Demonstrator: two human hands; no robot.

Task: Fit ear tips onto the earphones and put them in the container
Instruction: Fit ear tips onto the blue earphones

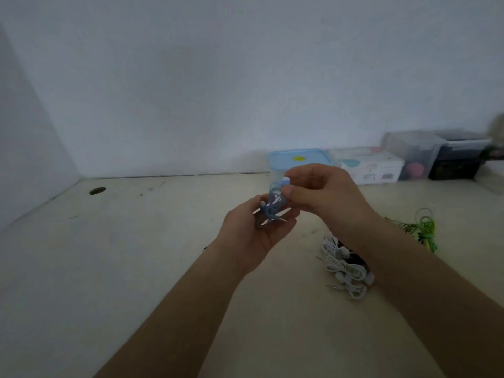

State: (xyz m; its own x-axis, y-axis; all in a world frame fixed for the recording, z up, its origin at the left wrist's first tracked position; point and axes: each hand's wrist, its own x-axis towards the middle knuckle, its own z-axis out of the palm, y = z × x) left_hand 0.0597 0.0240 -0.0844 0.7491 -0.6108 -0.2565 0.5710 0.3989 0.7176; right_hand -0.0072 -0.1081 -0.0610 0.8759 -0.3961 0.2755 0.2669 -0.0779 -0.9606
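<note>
Both hands are up in front of the blue-lidded container [298, 157], which sits at the back of the bench [136, 255] with its lid on

Left hand [253, 230]: palm up, grip half curled, fingers cradling the coiled blue earphones [272, 207]. A metal plug pokes out of the bundle over the palm

Right hand [324, 192]: grip clenched, thumb and forefinger pinching the top of the same bundle. A white-and-blue earbud [286, 180] shows right at the fingertips. I can't tell if a tip is seated on it, too blurred

So the blue earphones are held in the air just in front of the container, not in it

White earphones [343, 266] lie in a heap on the bench, nearer me than the container and to its right, partly under the right forearm. Green earphones [422, 227] lie further right of the container

Along the wall right of the container: white box [371, 166] just beside it, then a clear bin [411, 151], then a dark box [458, 162]

Well left of the container there's a round hole [97, 190] in the bench
</note>
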